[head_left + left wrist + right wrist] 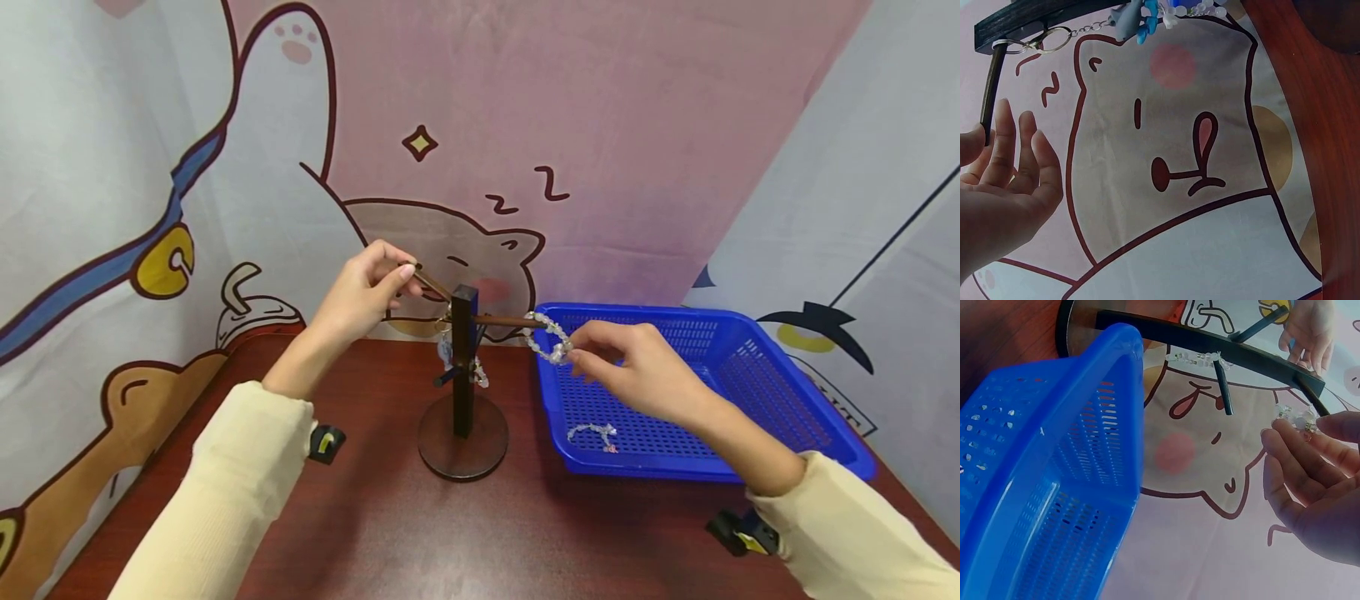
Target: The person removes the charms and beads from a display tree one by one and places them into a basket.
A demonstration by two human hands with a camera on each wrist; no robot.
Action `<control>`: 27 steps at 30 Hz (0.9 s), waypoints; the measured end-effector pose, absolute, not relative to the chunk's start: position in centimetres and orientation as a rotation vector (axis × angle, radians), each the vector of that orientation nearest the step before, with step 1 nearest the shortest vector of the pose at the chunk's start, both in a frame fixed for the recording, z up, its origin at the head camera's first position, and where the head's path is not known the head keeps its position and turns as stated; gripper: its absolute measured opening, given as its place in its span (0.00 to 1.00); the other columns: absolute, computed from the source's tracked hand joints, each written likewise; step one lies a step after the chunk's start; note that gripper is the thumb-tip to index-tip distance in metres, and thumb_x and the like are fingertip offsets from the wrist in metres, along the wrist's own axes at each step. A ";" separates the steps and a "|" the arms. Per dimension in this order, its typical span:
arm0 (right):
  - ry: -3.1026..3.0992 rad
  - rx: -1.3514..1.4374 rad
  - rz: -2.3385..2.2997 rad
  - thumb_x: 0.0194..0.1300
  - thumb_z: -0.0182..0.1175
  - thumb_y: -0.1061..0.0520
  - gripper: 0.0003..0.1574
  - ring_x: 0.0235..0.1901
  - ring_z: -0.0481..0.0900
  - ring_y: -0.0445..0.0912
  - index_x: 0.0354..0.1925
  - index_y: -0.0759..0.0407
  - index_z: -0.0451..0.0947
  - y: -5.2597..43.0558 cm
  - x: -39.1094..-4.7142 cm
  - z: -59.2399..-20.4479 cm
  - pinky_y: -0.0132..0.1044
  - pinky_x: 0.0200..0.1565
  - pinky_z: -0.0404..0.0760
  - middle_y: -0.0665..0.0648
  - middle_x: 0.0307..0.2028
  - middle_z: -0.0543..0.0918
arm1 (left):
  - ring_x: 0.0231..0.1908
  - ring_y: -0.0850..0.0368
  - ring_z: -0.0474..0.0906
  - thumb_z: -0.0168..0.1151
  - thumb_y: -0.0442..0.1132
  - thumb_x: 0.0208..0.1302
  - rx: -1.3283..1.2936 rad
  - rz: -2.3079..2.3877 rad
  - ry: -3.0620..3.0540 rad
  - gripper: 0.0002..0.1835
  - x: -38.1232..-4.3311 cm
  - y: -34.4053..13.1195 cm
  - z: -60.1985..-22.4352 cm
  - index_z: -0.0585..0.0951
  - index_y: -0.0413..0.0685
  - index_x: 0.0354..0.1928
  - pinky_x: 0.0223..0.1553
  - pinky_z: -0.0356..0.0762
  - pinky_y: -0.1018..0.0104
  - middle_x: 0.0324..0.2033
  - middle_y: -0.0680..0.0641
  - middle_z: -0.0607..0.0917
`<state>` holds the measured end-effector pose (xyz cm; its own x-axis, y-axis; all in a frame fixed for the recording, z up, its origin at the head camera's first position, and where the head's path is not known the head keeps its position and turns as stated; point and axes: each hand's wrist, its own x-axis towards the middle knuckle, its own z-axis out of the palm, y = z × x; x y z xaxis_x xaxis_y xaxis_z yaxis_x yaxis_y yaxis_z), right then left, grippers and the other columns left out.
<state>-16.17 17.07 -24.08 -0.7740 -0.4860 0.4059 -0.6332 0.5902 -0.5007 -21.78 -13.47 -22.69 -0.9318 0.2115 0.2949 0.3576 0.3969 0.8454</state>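
A dark wooden stand [463, 367] with a round base and several side pegs stands on the table. At the upper left peg [433, 282], my left hand [367, 287] pinches the tip between thumb and finger. My right hand [637, 367] holds a clear beaded bracelet [557, 353] by its near side, and the loop hangs around the end of the upper right peg [504, 320]. A keyring with a grey charm [1125, 24] and blue piece hangs near the left peg's base. Lower down, another beaded bracelet [1194, 359] hangs on a peg.
Right of the stand, a blue plastic basket [645, 312] rests on the reddish-brown table [360, 517]. A beaded bracelet with a pink charm [592, 430] lies inside it. A cartoon-printed cloth [637, 125] hangs close behind the table.
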 end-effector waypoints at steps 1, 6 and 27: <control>-2.600 0.922 0.952 0.62 0.58 0.63 0.04 0.24 0.77 0.40 0.31 0.55 0.79 17.1 -16.2 -24.0 0.33 0.27 0.76 0.44 0.22 0.79 | 0.36 0.55 0.75 0.47 0.39 0.70 -0.513 -1.570 -2.505 0.12 -21.8 -13.5 -22.7 0.71 0.37 0.48 0.40 0.75 0.59 0.33 0.40 0.81; -2.621 0.898 0.957 0.63 0.57 0.62 0.04 0.24 0.78 0.40 0.32 0.57 0.79 17.5 -16.1 -23.9 0.33 0.27 0.76 0.45 0.23 0.79 | 0.35 0.55 0.75 0.47 0.39 0.70 -0.512 -1.575 -2.503 0.13 -21.7 -13.5 -22.7 0.71 0.37 0.48 0.38 0.75 0.63 0.34 0.39 0.81; -2.640 0.848 0.862 0.62 0.58 0.60 0.03 0.21 0.75 0.37 0.32 0.53 0.77 19.5 -15.7 -24.4 0.32 0.23 0.72 0.42 0.18 0.76 | 0.37 0.55 0.76 0.47 0.38 0.70 -0.507 -1.559 -2.502 0.12 -21.8 -13.4 -22.7 0.71 0.37 0.48 0.37 0.75 0.65 0.35 0.36 0.81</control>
<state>-15.66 19.54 -24.38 -0.8035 -0.4538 0.3853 -0.5937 0.6580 -0.4631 -21.75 -13.38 -22.74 -0.9317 0.2037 0.3006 0.3597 0.4027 0.8417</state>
